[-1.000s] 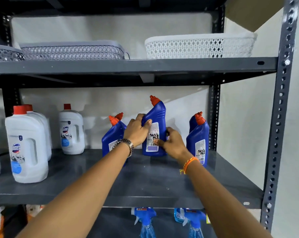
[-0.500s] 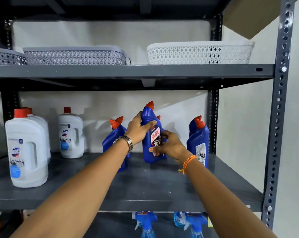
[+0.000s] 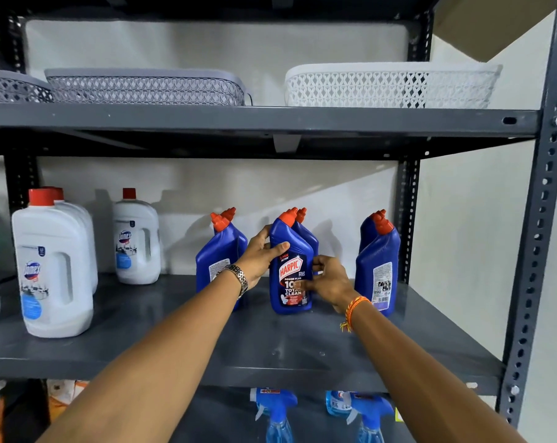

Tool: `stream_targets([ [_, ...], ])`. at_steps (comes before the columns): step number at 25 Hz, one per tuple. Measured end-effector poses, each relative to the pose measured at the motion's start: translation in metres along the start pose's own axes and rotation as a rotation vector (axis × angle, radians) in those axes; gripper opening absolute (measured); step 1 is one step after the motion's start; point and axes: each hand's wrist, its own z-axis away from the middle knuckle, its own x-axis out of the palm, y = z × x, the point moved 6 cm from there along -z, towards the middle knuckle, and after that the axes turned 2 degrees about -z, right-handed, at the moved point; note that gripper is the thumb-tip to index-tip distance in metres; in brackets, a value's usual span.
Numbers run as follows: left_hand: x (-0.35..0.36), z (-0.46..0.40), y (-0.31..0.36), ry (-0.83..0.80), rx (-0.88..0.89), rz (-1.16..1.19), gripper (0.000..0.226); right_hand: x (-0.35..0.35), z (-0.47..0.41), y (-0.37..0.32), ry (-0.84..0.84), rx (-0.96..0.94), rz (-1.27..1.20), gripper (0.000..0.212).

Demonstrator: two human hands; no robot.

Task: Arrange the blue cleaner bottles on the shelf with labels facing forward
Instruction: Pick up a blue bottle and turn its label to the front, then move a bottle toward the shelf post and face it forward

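Note:
A blue cleaner bottle with a red cap (image 3: 290, 266) stands upright on the middle grey shelf (image 3: 270, 346), its Harpic label facing me. My left hand (image 3: 260, 257) grips its upper left side. My right hand (image 3: 330, 281) holds its lower right side, fingers across the label. Another blue bottle (image 3: 306, 231) stands just behind it, mostly hidden. To the left a blue pair (image 3: 219, 254) shows a back label. On the right another blue pair (image 3: 377, 266) also shows a back label.
White jugs with red caps (image 3: 54, 266) (image 3: 136, 241) stand on the shelf's left part. Grey (image 3: 146, 87) and white (image 3: 389, 86) baskets sit on the shelf above. Blue spray bottles (image 3: 277, 414) are on the shelf below. A steel upright (image 3: 536, 251) bounds the right side.
The held bottle has been turned from its back label to its front label and set down on the shelf. Both hands stayed on it.

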Motion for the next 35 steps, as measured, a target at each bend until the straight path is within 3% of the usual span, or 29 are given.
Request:
stream_targets([
  [7,0.001,-0.006,-0.02,0.008,-0.07,-0.022,0.055,0.008,0.0,0.015,0.01,0.028,0.005,0.051],
  [11,-0.003,-0.002,-0.015,0.055,-0.053,-0.062,0.057,-0.001,0.009,0.005,-0.035,0.052,0.005,0.061],
  [13,-0.01,0.005,-0.007,0.191,0.003,-0.091,0.059,-0.031,0.022,0.004,0.033,0.059,-0.065,0.064],
  [17,-0.015,0.028,0.025,0.587,0.203,-0.247,0.039,-0.138,0.051,0.012,0.418,0.047,-0.091,0.054],
  [19,0.019,0.032,0.042,0.518,0.329,-0.32,0.034,-0.173,0.056,0.021,0.491,0.102,-0.013,0.061],
  [21,0.066,0.027,0.044,0.325,0.362,-0.345,0.029,-0.175,0.052,0.031,0.362,0.164,0.037,0.071],
  [23,0.11,0.016,0.036,0.162,0.3,-0.402,0.034,-0.163,0.044,0.041,0.173,0.2,-0.027,0.071],
  [25,0.138,-0.001,0.018,0.076,0.16,-0.525,0.053,-0.156,0.033,0.05,0.047,0.218,-0.083,0.064],
  [27,0.155,-0.014,-0.004,0.022,0.005,-0.594,0.061,-0.154,0.026,0.057,-0.035,0.227,-0.111,0.059],
  [29,0.164,-0.02,-0.021,0.001,-0.057,-0.549,0.051,-0.152,0.022,0.063,-0.078,0.245,-0.127,0.06],
  [35,0.165,-0.021,-0.025,0.076,0.017,-0.401,0.033,-0.155,0.018,0.072,-0.033,0.184,-0.135,0.051],
])
